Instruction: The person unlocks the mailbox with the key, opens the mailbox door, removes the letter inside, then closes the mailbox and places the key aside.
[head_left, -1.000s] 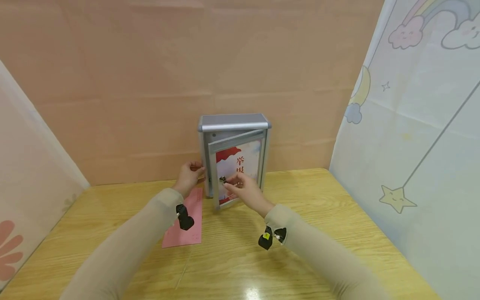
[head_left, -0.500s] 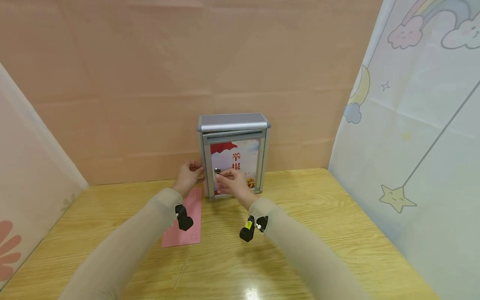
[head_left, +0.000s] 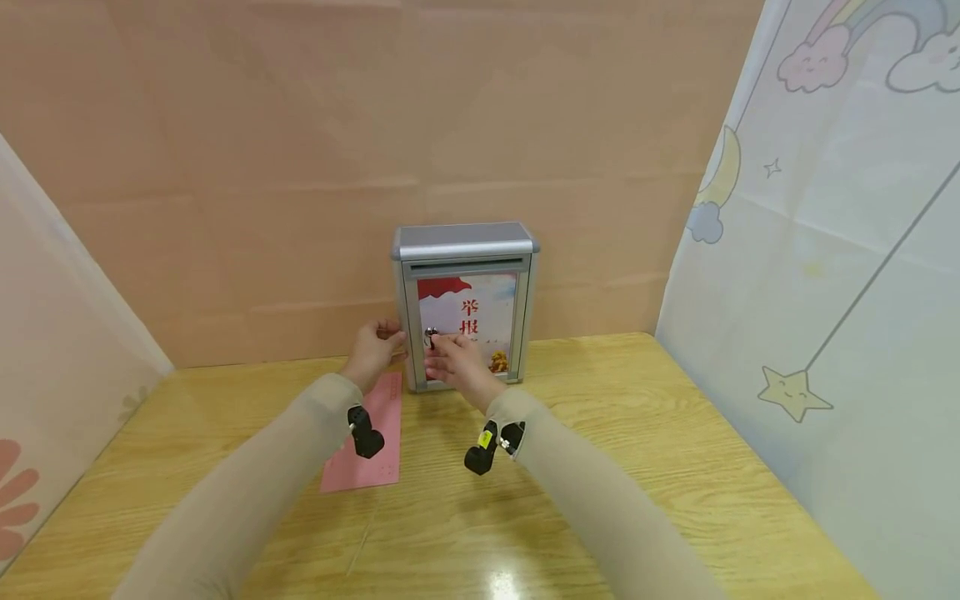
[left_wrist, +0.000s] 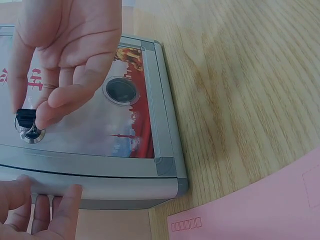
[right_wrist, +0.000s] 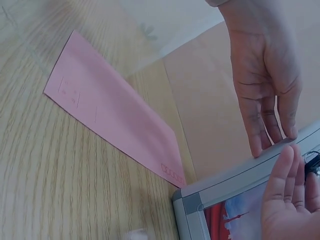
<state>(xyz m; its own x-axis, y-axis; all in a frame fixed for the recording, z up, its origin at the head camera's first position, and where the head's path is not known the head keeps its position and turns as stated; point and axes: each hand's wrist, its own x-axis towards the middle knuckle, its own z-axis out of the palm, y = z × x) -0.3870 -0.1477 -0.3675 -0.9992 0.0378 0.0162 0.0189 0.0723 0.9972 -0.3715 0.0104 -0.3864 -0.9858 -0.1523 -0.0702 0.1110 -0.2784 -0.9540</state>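
Note:
A silver-grey metal letter box [head_left: 465,239] stands upright at the back of the table. Its door [head_left: 491,300] lies flush in the frame, with a red-and-white printed sheet showing red characters. Low on the door's left edge is a round lock [left_wrist: 33,136] with a black-headed key [left_wrist: 26,118] and a thin ring on it. My right hand [head_left: 463,368] pinches the key's head between thumb and finger. The fingertips of my left hand [head_left: 369,357] rest on the box's left side wall, fingers nearly straight.
A pink envelope [head_left: 363,465] lies flat on the wood-grain table [head_left: 585,500], left of the box and partly beneath my left forearm. An orange-brown backdrop [head_left: 480,125] rises right behind the box. A printed cloth [head_left: 847,292] borders the table on the right.
The door has swung from ajar to flush with the frame, pushed by my right hand, which moved left and inward with the key. My left hand stays at the box's side.

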